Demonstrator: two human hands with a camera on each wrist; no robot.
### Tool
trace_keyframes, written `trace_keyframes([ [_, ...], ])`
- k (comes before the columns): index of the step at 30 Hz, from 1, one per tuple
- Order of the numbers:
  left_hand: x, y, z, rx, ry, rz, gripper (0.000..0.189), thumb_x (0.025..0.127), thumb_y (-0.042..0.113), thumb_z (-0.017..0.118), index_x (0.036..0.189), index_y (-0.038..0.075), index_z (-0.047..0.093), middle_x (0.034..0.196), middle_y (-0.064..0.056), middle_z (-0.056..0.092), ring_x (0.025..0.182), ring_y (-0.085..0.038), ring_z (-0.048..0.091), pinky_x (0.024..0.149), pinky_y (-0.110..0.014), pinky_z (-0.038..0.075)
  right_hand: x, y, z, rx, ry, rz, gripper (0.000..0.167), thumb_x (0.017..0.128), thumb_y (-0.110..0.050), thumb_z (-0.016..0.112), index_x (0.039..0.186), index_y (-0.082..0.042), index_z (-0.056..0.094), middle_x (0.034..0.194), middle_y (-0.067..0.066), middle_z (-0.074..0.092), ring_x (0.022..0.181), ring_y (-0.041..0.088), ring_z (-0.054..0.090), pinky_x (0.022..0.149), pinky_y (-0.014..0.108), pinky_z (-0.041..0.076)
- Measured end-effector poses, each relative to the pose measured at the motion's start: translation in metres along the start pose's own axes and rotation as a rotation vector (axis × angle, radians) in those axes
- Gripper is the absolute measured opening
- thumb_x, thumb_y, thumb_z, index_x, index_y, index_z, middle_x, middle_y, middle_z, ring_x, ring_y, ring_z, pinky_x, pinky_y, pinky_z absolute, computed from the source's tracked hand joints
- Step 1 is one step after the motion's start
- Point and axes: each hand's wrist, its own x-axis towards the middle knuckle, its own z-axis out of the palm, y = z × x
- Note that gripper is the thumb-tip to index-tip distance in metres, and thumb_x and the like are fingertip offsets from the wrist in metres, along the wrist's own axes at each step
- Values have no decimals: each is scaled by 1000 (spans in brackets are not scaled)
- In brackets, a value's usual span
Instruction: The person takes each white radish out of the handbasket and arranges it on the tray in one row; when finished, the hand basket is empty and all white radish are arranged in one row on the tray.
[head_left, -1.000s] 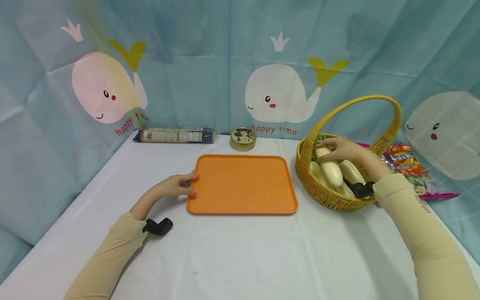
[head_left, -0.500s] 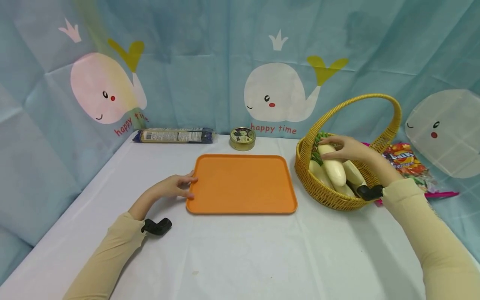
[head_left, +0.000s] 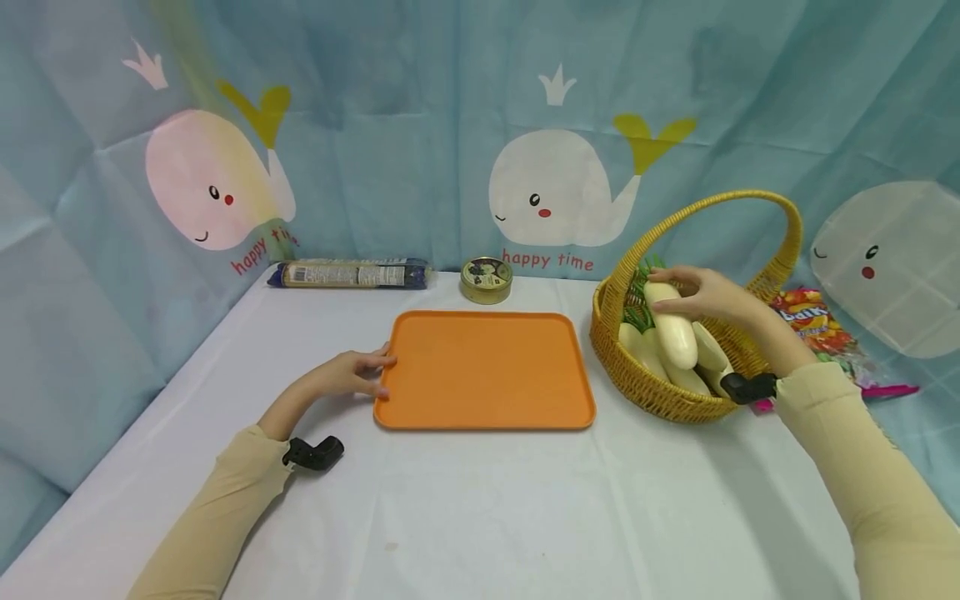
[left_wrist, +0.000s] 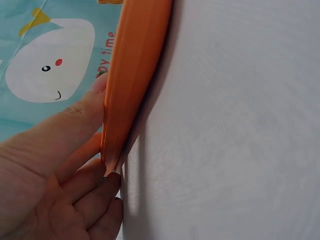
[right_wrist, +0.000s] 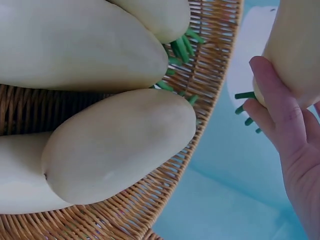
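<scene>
Moved since the earlier frames: the right hand [head_left: 699,297] and its white radish [head_left: 676,340], shifted a little rightward and upward; the left hand [head_left: 347,372] keeps its place.

Item: white radish, one, green stalks at its far end. Pinched between thumb and fingers of the right hand near that end; slanted, blunt end towards the viewer, above the basket's interior and beneath its handle. Whether its lower end touches those below is hard to tell from here.

Item: yellow wicker basket [head_left: 633,382], arched handle, right of the tray. Contents: other white radishes [head_left: 641,346], several, with green stalks.

Item: orange tray [head_left: 483,371], flat on the white tablecloth [head_left: 480,508]. Left rim held by the left hand, thumb over the edge, fingers curled at its outer side.

Further items: round tin [head_left: 486,282], behind the tray; long packet [head_left: 347,274], left of the tin; colourful bag [head_left: 813,321], partly behind the basket.
</scene>
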Motion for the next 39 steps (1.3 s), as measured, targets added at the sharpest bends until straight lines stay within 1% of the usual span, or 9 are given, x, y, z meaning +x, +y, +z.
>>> trace_keyframes([
  [3, 1, 1, 2, -4, -5, -2, 65, 79, 23, 69, 130, -7, 40, 139, -26, 19, 126, -42, 19, 99, -51, 19, -4, 2, 1, 10, 5, -25, 56, 83, -29, 65, 131, -7, 44, 142, 6, 30, 112, 31, 45, 72, 36, 47],
  [10, 2, 2, 3, -5, 3, -4, 65, 78, 21, 70, 129, -6, 41, 140, -25, 19, 125, -39, 23, 98, -49, 23, -20, -2, 3, 102, 36, -59, 56, 86, -18, 62, 134, -2, 38, 143, 9, 26, 120, 32, 36, 72, 34, 46],
  [17, 0, 0, 6, 10, 0, -9, 68, 76, 22, 71, 129, -7, 41, 139, -26, 19, 125, -40, 22, 98, -50, 22, -30, -5, 8, 120, 52, -42, 56, 86, -23, 61, 135, -6, 38, 143, 5, 27, 120, 29, 37, 79, 45, 44],
  [20, 0, -2, 7, 12, -2, -12, 68, 76, 23, 71, 129, -6, 42, 139, -26, 20, 125, -40, 22, 98, -50, 23, -33, -6, 13, 137, 51, -65, 56, 87, -21, 61, 135, -4, 37, 144, 9, 26, 118, 33, 38, 78, 45, 45],
  [24, 1, -3, 7, 16, 4, -6, 67, 76, 24, 71, 129, -6, 43, 139, -26, 21, 125, -40, 23, 97, -50, 24, -37, -6, 17, 139, 66, -86, 54, 87, -20, 60, 134, -5, 39, 144, 9, 26, 117, 34, 40, 76, 46, 46],
  [26, 2, -3, 7, 21, 5, -4, 67, 76, 25, 71, 128, -6, 43, 139, -26, 21, 124, -40, 24, 97, -50, 25, -39, -6, 19, 141, 81, -80, 51, 87, -20, 61, 132, -8, 42, 143, 5, 28, 118, 32, 39, 76, 47, 45],
  [31, 2, -4, 6, 17, 8, 2, 66, 77, 24, 71, 128, -7, 43, 138, -27, 21, 124, -42, 23, 97, -51, 25, -46, -5, 22, 154, 83, -86, 51, 87, -18, 60, 133, -9, 41, 143, 4, 29, 119, 30, 38, 77, 49, 44],
  [36, 2, -3, 6, 20, 20, 7, 67, 76, 24, 71, 128, -7, 43, 138, -27, 22, 123, -41, 25, 97, -50, 25, -55, -6, 23, 134, 84, -103, 51, 88, -17, 59, 134, -8, 40, 142, 5, 29, 119, 30, 38, 76, 46, 45],
  [39, 2, -2, 5, 27, 30, 1, 68, 76, 25, 72, 128, -7, 43, 138, -26, 22, 124, -40, 24, 97, -50, 24, -59, -7, 23, 115, 94, -118, 50, 89, -16, 57, 134, -8, 40, 141, 5, 31, 117, 25, 40, 74, 42, 45],
])
